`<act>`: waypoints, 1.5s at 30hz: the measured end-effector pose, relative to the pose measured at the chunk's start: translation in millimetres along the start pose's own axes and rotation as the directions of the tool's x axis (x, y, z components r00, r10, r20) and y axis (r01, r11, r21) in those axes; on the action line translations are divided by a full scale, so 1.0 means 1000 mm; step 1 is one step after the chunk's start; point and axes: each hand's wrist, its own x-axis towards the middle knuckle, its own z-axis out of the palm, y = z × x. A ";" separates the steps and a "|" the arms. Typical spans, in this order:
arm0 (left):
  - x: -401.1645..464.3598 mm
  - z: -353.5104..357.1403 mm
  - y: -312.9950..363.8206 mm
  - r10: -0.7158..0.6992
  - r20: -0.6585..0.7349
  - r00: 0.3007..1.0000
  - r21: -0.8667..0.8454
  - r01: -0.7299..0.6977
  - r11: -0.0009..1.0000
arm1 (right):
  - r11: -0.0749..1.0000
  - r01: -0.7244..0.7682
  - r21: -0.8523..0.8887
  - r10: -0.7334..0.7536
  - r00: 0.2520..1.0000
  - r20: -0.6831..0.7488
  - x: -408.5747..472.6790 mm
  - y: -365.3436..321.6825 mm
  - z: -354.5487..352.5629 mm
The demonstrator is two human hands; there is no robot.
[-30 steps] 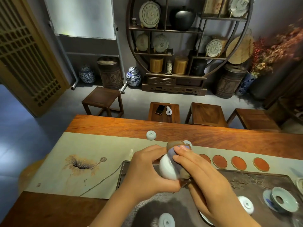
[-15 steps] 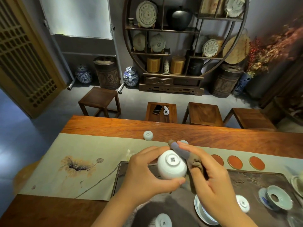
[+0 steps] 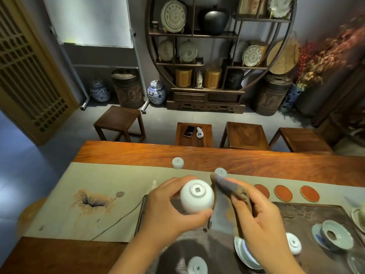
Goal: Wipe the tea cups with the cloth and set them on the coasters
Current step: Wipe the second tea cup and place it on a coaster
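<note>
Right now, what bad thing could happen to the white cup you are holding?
The left hand holds the white cup upside down in the air, above the dark tray; a slip could chip it. The right hand holds the cloth, and its end hangs near a small cup on the table runner, so a wide wipe might knock that over.

A round dark shelf (image 3: 220, 46) against the grey wall holds plates and jars. Blue-and-white jars (image 3: 156, 92) and wooden barrels (image 3: 128, 88) stand on the grey floor. A whiteboard (image 3: 88, 20) stands left of the shelf, beside a lattice door (image 3: 25, 66). Four stools (image 3: 120, 122) line the far edge of the tabletop (image 3: 138, 153). Light is dim.
</note>
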 end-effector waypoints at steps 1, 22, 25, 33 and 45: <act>-0.001 0.002 0.003 0.025 0.034 0.999 -0.004 -0.025 1.000 | 1.000 0.001 0.006 -0.001 1.000 0.001 0.003 0.000 0.000; 0.001 -0.009 0.001 -0.009 0.272 0.962 -0.155 0.053 0.987 | 0.741 -0.459 0.490 0.360 0.888 0.287 0.010 0.000 0.006; -0.002 -0.008 0.004 -0.036 0.280 0.959 -0.144 0.079 0.986 | 0.705 -0.475 0.527 0.375 0.880 0.291 0.011 0.000 0.006; -0.024 0.009 0.011 -0.182 0.111 0.977 -0.213 0.202 0.956 | 0.656 -0.432 0.619 0.432 0.887 0.162 0.008 0.000 0.012; -0.029 0.028 0.013 -0.185 -0.201 0.962 -0.289 0.122 0.950 | 0.703 -0.354 0.616 0.459 0.888 -0.013 -0.007 -0.004 0.028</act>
